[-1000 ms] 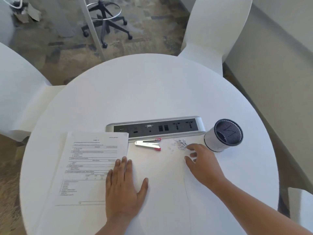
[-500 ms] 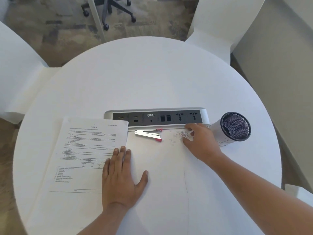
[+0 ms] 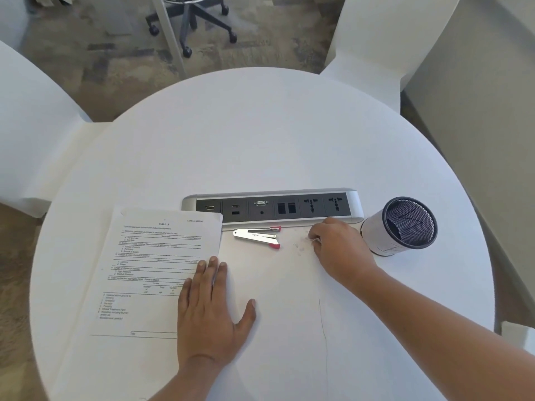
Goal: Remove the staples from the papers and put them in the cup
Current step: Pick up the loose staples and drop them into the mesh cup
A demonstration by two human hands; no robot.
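The papers [image 3: 156,264] lie flat on the desk [image 3: 260,140] to my left. They are a white printed stack, turned slightly askew, and the top sheet is a form with headings, short lists and ruled lines. My left hand [image 3: 208,316] rests flat across the stack's lower right edge, fingers straight. The staples [image 3: 298,246] are tiny bent silvery bits lying loose on the desk between the papers and the cup. A few show bare just left of my right hand [image 3: 338,250], whose curled fingertips pinch at the rest. The cup [image 3: 376,241] stands just right of that hand. It has a white wall, a dark rim and black mesh inside.
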